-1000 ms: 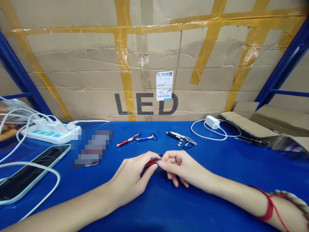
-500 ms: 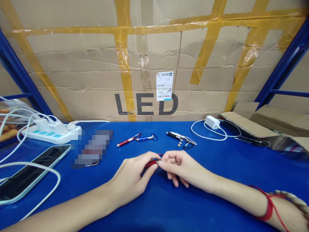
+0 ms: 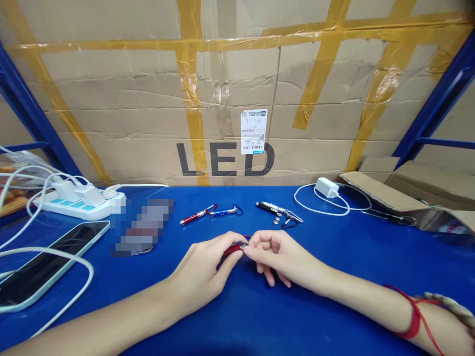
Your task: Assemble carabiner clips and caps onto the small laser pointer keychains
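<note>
My left hand (image 3: 206,267) is closed around a small red keychain flashlight (image 3: 232,248), with the thumb below and fingers above. At the flashlight's metal end, the thumb and forefinger of my right hand (image 3: 272,254) pinch together; its other fingers curl loosely. Part of a red clip shows behind the fingertips. Beyond my hands lie another red keychain flashlight (image 3: 192,218) and a blue one (image 3: 223,213), both with clips. Further right are a black flashlight (image 3: 267,208) and a silver one (image 3: 272,206) side by side, near small round button cells (image 3: 276,219).
On the left are a phone (image 3: 52,264), a white power strip (image 3: 85,207) with cables and a pixelated item (image 3: 144,227). A white charger (image 3: 326,188) with a looped cable, tweezers-like tool (image 3: 393,217) and open carton (image 3: 426,190) sit right. A large cardboard box (image 3: 148,113) stands behind.
</note>
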Demonstrator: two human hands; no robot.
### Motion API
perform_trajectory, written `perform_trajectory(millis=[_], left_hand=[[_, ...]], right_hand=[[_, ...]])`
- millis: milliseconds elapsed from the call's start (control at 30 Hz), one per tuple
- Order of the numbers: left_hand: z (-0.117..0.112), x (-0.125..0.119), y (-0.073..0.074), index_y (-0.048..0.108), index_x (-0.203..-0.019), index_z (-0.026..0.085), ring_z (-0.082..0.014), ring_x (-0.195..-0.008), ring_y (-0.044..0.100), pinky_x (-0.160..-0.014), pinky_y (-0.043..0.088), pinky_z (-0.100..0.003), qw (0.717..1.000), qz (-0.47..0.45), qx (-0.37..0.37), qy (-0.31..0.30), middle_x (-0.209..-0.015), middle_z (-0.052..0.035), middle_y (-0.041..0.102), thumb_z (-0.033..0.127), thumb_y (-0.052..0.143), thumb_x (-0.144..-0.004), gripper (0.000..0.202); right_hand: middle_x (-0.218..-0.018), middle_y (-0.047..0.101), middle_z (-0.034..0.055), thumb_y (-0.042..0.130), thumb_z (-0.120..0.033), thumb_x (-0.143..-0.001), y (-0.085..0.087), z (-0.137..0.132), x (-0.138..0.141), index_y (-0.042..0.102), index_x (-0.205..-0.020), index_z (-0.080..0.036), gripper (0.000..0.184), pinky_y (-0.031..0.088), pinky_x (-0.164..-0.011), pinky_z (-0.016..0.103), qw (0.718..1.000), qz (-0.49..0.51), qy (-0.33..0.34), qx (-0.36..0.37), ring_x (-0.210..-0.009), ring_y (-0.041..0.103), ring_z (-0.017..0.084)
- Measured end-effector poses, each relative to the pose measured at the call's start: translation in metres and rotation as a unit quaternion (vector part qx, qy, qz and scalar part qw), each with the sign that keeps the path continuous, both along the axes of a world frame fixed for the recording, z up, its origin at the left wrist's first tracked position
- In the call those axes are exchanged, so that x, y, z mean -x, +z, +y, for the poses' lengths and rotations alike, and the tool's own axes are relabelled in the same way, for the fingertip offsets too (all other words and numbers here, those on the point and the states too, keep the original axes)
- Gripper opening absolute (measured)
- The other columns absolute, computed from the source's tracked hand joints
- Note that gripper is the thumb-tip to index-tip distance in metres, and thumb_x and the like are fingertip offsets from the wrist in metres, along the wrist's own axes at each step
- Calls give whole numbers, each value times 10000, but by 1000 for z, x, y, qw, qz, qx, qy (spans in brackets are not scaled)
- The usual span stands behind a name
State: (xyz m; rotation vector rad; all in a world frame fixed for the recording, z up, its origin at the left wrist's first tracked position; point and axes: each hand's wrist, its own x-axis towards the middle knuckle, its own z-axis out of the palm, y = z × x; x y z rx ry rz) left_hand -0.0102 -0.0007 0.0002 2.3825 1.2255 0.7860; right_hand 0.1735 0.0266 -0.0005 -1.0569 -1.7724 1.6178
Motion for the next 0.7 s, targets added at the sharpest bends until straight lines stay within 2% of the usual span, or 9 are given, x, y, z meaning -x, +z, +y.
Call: perform_trajectory(millis=[233, 433, 633, 700], left_hand=[[3, 1, -4, 526, -1028, 243, -125, -889, 609, -764, 433, -210, 1000, -26, -6, 7, -1004, 26, 645, 247, 413, -910, 163], [3, 1, -4, 529, -1010, 241, -123, -834, 619, -722, 425, -212, 999, -40, -6, 30, -941, 34, 658, 228, 435, -896, 149], [1, 2, -1, 545, -1007, 249, -130, -774, 618, -673, 414, -218, 998, -37, -1, 51, -889, 40, 667, 243, 447, -886, 155], [1, 2, -1, 550, -1010, 254, -131, -785, 620, -681, 413, -217, 998, -43, -1, 49, -900, 42, 670, 243, 446, -886, 162]], right_hand=[[-524, 485, -82, 681, -423, -682, -1, -1, 3, 533, -826, -152, 341, 327, -238, 101, 999, 1, -44, -12, -350, 457, 42], [-718, 592, -16, 681, -465, -664, -4, 0, 4, 570, -877, -138, 406, 370, -261, 121, 997, 19, -64, -34, -370, 485, 33], [-710, 644, 23, 684, -497, -648, -5, 4, 7, 611, -911, -111, 473, 374, -287, 126, 994, 8, -99, -48, -331, 452, 21], [-663, 635, 10, 690, -497, -643, -5, 4, 7, 614, -920, -113, 479, 376, -298, 129, 993, 7, -106, -53, -334, 446, 24]])
